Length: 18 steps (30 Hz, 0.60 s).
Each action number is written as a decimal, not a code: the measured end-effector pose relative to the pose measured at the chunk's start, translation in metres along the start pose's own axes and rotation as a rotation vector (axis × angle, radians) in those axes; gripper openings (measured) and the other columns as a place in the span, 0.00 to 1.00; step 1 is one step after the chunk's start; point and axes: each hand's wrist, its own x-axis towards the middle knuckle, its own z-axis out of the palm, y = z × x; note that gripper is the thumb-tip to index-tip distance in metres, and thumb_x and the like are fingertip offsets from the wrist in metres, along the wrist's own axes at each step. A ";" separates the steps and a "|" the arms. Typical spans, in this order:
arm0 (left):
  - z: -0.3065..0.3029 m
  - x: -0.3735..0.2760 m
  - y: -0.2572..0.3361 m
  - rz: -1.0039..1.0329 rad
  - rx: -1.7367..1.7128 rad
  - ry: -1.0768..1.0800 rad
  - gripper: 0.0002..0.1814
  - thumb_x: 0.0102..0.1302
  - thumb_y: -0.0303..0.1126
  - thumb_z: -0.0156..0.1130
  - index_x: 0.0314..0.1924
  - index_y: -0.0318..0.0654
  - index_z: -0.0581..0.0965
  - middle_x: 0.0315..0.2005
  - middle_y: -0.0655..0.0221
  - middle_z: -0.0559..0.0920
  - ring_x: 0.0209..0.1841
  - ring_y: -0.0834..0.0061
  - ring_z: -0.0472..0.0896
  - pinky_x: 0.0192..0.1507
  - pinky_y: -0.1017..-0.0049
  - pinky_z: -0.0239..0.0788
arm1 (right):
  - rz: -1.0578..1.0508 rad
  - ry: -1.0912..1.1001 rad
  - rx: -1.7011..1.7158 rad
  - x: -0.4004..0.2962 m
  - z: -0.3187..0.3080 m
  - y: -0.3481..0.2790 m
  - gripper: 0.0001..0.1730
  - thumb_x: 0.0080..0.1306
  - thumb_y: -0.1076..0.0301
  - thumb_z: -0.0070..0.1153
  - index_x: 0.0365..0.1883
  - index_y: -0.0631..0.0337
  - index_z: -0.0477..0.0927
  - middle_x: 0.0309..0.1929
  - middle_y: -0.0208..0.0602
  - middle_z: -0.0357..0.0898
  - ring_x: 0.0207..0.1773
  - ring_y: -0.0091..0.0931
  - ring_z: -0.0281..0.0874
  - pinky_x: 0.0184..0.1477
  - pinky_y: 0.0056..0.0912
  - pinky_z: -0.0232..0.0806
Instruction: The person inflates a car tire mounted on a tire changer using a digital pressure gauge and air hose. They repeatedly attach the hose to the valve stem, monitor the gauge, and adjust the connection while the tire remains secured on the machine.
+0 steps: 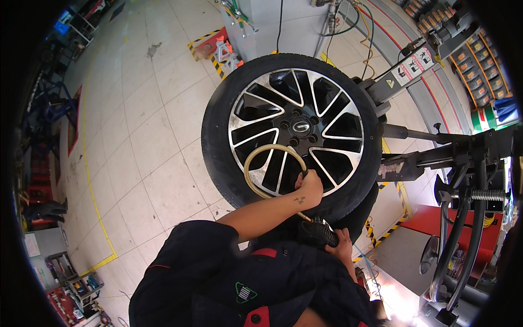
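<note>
A car wheel lies face up before me, its black rubber tire [218,135] around a black and silver alloy rim [292,110]. My left hand [311,190] reaches over the lower part of the rim, fingers closed on the end of a clear yellowish air hose [247,165]. The hose loops left over the spokes and passes behind my forearm to a handheld tire inflator [316,234] with a black cover. Close to my body, my right hand [342,246] grips that inflator. My left fingers hide the hose's tip; whether it sits on a valve I cannot tell.
Tire changer arms [408,163] flank the wheel on the right. A grey pillar [267,28] stands beyond, beside red and grey jack stands [224,53]. A coiled orange air line [372,261] hangs at lower right. Tool carts [73,282] stand at lower left on the tiled floor [163,163].
</note>
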 end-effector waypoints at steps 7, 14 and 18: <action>0.002 0.005 0.003 -0.013 0.029 -0.010 0.03 0.49 0.30 0.64 0.26 0.44 0.82 0.17 0.76 0.77 0.17 0.75 0.75 0.15 0.72 0.56 | 0.005 0.001 -0.005 0.000 -0.001 -0.004 0.35 0.39 0.55 0.71 0.46 0.56 0.75 0.42 0.41 0.67 0.44 0.45 0.74 0.44 0.45 0.70; 0.004 0.008 0.002 -0.001 0.010 -0.008 0.02 0.49 0.28 0.64 0.24 0.43 0.79 0.14 0.72 0.74 0.15 0.77 0.70 0.17 0.75 0.51 | 0.001 -0.001 0.007 0.000 0.000 -0.001 0.36 0.40 0.52 0.71 0.47 0.57 0.75 0.42 0.41 0.67 0.44 0.45 0.74 0.44 0.45 0.70; 0.003 0.008 0.003 0.003 0.034 -0.032 0.03 0.51 0.30 0.63 0.28 0.44 0.82 0.18 0.76 0.77 0.18 0.75 0.76 0.17 0.72 0.57 | -0.006 -0.004 0.014 0.000 0.000 0.001 0.36 0.40 0.51 0.71 0.47 0.57 0.75 0.42 0.42 0.67 0.43 0.45 0.74 0.44 0.46 0.70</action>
